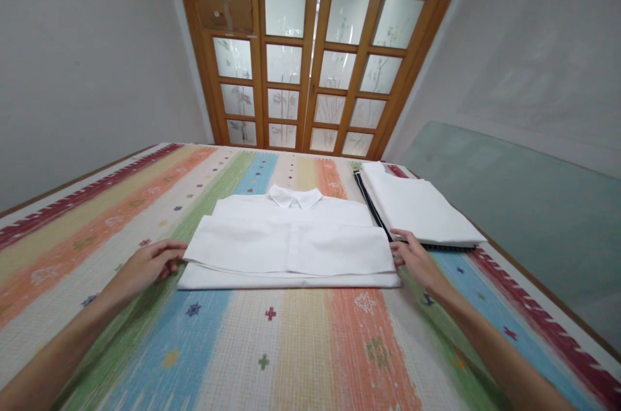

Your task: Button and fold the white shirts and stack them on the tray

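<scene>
A white collared shirt (pixel 291 246) lies folded in wide layers on a striped cloth, its collar at the far side. My left hand (pixel 154 260) is at the left edge of the upper folded layer, with thumb and fingers closed on its corner. At the opposite edge, my right hand (pixel 412 257) grips the same layer, its fingertips partly hidden by the fabric. The lower layer of the shirt shows as a strip along the near side.
To the right lies a folded white cloth (pixel 417 207) on top of something black. The striped cloth (pixel 301 346) covers the surface. A pale green panel (pixel 509 197) runs along the right wall. Wooden doors with glass panes (pixel 315 61) stand at the far end.
</scene>
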Motion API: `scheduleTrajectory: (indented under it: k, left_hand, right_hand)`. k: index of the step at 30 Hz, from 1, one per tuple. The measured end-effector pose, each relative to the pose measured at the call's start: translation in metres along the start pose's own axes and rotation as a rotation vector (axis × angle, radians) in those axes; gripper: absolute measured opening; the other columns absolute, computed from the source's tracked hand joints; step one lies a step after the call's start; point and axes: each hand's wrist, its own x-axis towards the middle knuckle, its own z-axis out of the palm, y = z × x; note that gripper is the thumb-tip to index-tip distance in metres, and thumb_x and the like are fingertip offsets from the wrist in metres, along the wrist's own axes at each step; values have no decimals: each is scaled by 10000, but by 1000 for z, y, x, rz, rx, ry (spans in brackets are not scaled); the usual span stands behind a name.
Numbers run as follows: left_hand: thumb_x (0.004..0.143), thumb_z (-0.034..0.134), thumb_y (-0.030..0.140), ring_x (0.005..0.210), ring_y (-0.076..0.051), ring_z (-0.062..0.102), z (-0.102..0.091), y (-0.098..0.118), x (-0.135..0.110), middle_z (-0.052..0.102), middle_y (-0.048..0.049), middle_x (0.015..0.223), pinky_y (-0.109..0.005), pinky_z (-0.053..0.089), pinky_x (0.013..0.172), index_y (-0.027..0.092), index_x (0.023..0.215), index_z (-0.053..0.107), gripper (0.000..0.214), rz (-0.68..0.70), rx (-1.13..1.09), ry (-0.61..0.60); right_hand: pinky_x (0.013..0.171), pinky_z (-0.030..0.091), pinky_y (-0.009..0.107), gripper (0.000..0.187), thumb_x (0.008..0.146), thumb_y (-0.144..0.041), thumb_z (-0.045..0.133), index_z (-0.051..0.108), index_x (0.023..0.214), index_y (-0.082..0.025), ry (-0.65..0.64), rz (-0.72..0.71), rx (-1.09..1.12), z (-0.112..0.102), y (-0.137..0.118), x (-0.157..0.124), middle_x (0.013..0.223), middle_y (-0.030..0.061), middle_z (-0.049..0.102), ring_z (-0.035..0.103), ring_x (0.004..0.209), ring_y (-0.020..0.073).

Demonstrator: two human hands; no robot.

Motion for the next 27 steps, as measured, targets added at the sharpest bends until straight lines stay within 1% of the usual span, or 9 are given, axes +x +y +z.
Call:
scheduleTrajectory:
  k: [3, 6, 9, 12, 17, 19, 22, 24, 27]
  left_hand:
    - [516, 708, 495, 449, -155, 474, -9, -7, -17, 597, -5, 512, -256, 362, 435, 202, 755, 732, 379, -1, 120, -118]
    - [470, 749, 567, 501, -185, 512, -5, -3, -28, 603, -9, 528, -259, 366, 439, 225, 729, 739, 429, -1, 149, -152]
    - [455, 760, 607, 516, -180, 520, 4, 6, -32, 605, -4, 548, -244, 350, 431, 222, 695, 725, 456, 3, 160, -136]
    - [453, 766, 623, 488, -155, 497, 10, 11, -33, 593, 8, 559, -233, 326, 425, 205, 663, 697, 473, 5, 172, -180]
    - [454, 756, 655, 367, -106, 343, 6, 2, -31, 522, 31, 473, -234, 233, 372, 198, 687, 682, 518, -38, 204, -222]
    - [473, 742, 667, 422, -132, 425, 1, -4, -30, 599, 1, 550, -239, 302, 399, 201, 663, 688, 506, 12, 209, -220]
    - [538, 696, 685, 638, -203, 572, -7, -9, -28, 674, -34, 690, -252, 437, 558, 217, 593, 693, 472, 159, 255, -229]
    - [583, 660, 688, 691, -214, 582, -11, -12, -29, 670, -34, 704, -254, 448, 613, 232, 575, 701, 457, 221, 339, -246]
    - [599, 651, 671, 648, -197, 559, -14, -16, -31, 651, -25, 684, -248, 427, 589, 245, 562, 705, 431, 249, 457, -271]
  right_hand:
    - [505, 459, 258, 427, 665, -313, 565, 505, 1076, -213, -54, 17, -54, -13, 12, -15, 897, 54, 656, 605, 693, 180]
    - [488, 448, 259, 453, 621, -349, 641, 502, 1026, -203, -114, 26, -107, -17, 12, -21, 863, 54, 647, 582, 631, 164]
    - [433, 383, 224, 505, 621, -394, 688, 491, 1041, -194, -142, 55, -111, -15, 8, -23, 758, 10, 619, 534, 531, 123]
    - [357, 268, 208, 572, 637, -447, 712, 491, 1098, -191, -197, 114, -115, -12, 6, -25, 678, -34, 588, 418, 383, 71]
    - [331, 191, 202, 726, 602, -506, 768, 468, 1194, -211, -182, 141, -103, -14, 7, -30, 645, -59, 564, 346, 329, 50]
    - [340, 198, 198, 742, 600, -516, 772, 458, 1200, -214, -180, 134, -95, -16, 4, -32, 627, -68, 546, 351, 345, 54]
    - [373, 239, 196, 701, 612, -492, 773, 464, 1171, -203, -227, 107, -133, -21, -1, -37, 611, -65, 544, 400, 400, 73]
    - [406, 273, 198, 666, 625, -463, 770, 466, 1156, -199, -264, 76, -170, -23, -3, -40, 596, -64, 546, 442, 447, 92]
    - [439, 303, 210, 620, 633, -446, 762, 481, 1126, -195, -300, 41, -222, -24, 2, -43, 578, -68, 538, 466, 472, 110]
